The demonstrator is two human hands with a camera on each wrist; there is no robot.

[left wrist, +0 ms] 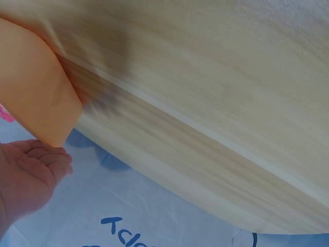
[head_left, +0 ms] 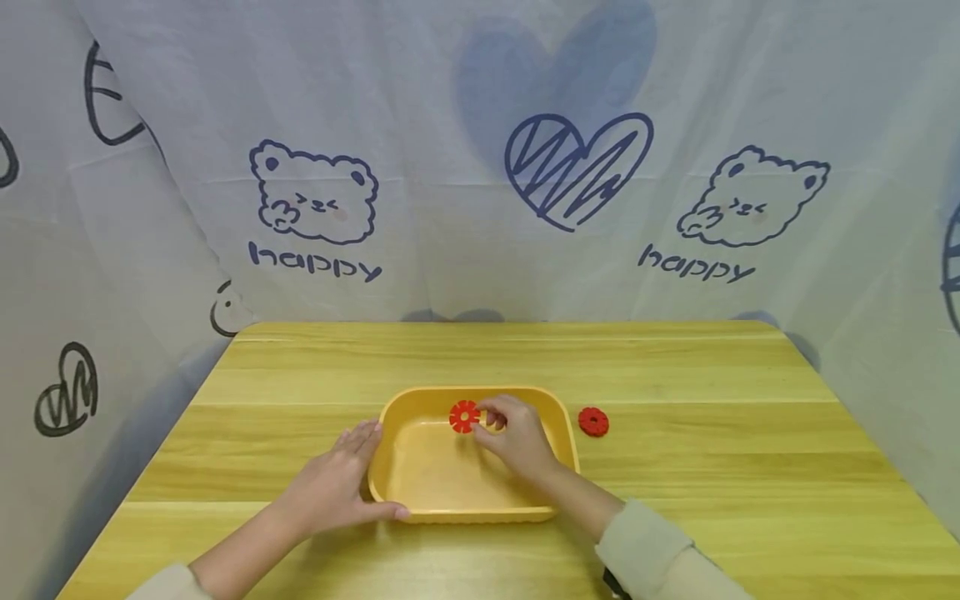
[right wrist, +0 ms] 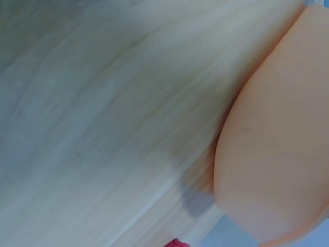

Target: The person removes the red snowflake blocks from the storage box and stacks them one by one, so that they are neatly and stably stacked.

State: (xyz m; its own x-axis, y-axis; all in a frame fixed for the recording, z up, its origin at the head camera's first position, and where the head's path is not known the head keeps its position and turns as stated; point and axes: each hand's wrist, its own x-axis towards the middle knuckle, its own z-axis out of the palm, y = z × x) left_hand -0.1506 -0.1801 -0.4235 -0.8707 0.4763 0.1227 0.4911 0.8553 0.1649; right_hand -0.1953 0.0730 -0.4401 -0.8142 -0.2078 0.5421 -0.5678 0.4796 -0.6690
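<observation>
In the head view a yellow plastic basin (head_left: pixel 475 515) stands on the table. My right hand (head_left: pixel 520 433) pinches a red notched plastic disc (head_left: pixel 464 417), with a hole at its centre, between thumb and fingers above the basin's inside. At the basin's left side, my left hand (head_left: pixel 335 483) rests with fairly straight fingers along the rim and the thumb at the front edge. The left wrist view shows this hand (left wrist: pixel 32 172) touching the basin's edge (left wrist: pixel 43 87). To the right of the basin lie red notched discs (head_left: pixel 593 422), seemingly stacked; their number is unclear.
The wooden table (head_left: pixel 750 483) reaches back to a white curtain (head_left: pixel 450 250) printed with hearts and bears. In the right wrist view the basin's outer wall (right wrist: pixel 277 139) fills the right side, and a bit of red (right wrist: pixel 177 243) shows at the bottom edge.
</observation>
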